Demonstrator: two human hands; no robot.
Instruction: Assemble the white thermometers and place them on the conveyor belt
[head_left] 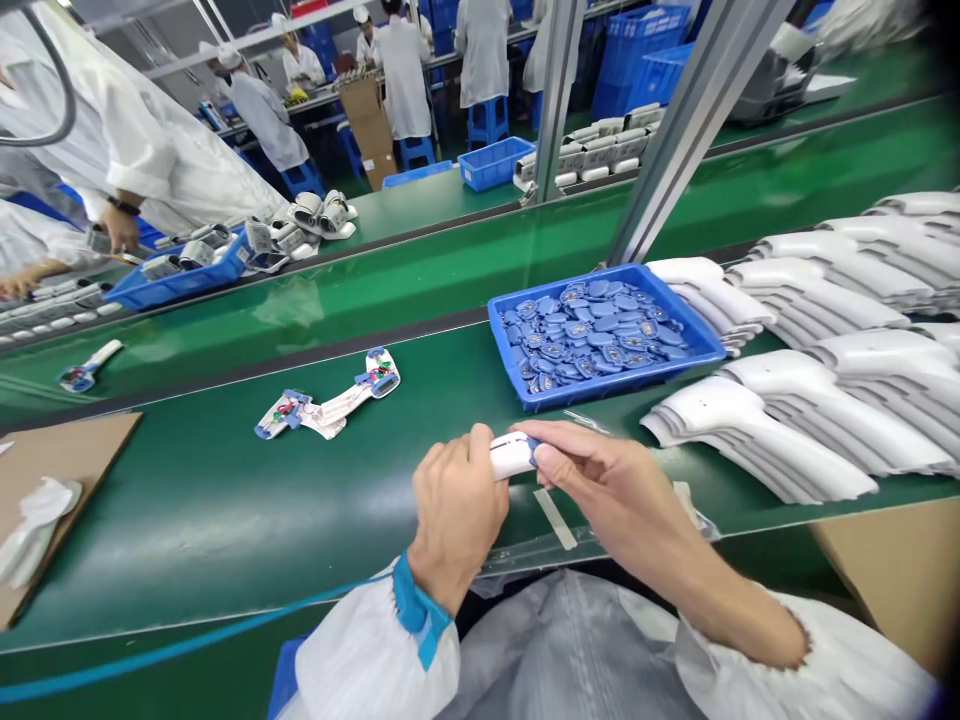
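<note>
Between my two hands, above the front edge of the green bench, is a white plastic housing (511, 456). My left hand (461, 490) wraps round its left part. With thumb and fingers, my right hand (585, 465) grips a small blue plastic part (533, 450) at the housing's right end. The fingers cover much of both pieces. Just beyond, a blue tray (517, 385) holds many blue plastic parts (596, 330) like it. Left of my hands lie white half-assemblies (341, 402) with blue ends and coloured wires.
Stacked white housings (757, 430) fill the right side. A cardboard sheet (67, 500) lies at left. A blue wrist strap cord (195, 650) trails left from my left wrist. Across the green conveyor (420, 290), a co-worker's hand (120, 228) is by another blue tray (180, 285). Metal posts (667, 130) rise behind.
</note>
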